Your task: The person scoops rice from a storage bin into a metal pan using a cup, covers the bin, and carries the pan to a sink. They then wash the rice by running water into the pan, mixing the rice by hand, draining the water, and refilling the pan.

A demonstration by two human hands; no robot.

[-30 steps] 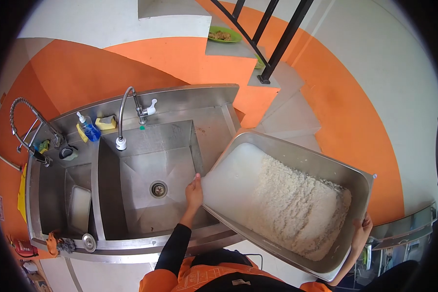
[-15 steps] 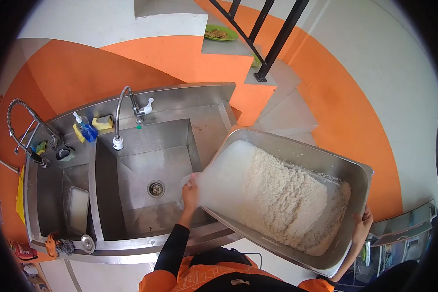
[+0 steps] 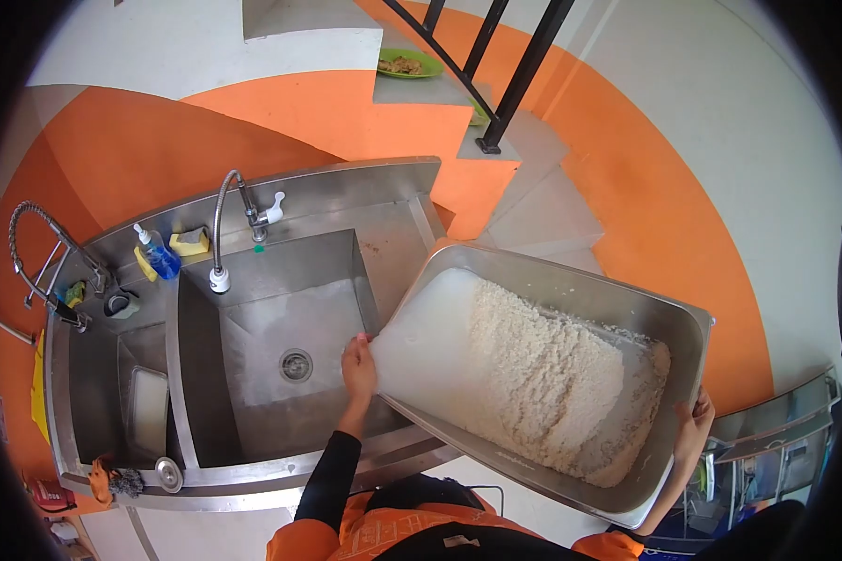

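I hold a deep rectangular steel pan (image 3: 571,265) tilted toward the sink, its left end overhanging the right side of the large basin (image 3: 290,313). White rice (image 3: 543,374) is heaped across the pan's middle, and cloudy water (image 3: 421,341) has pooled at the lower left end. My left hand (image 3: 359,369) is closed at that left end, its fingers partly hidden by the rim. At the opposite end my right hand (image 3: 694,423) grips the wall, thumb over the rim. Whitish water is spread over the basin floor around the drain (image 3: 296,366).
A flexible faucet (image 3: 220,229) hangs over the basin, beside a blue soap bottle (image 3: 162,257) and a sponge (image 3: 190,243). The smaller basin (image 3: 103,393) holds a rectangular container (image 3: 148,409). Stairs with a black railing (image 3: 524,75) and a green plate (image 3: 412,64) rise behind. A rack (image 3: 767,458) stands right.
Whitish water now covers more of the basin floor. The pan and both hands have shifted slightly left in view, as has the whole scene. My grip looks the same.
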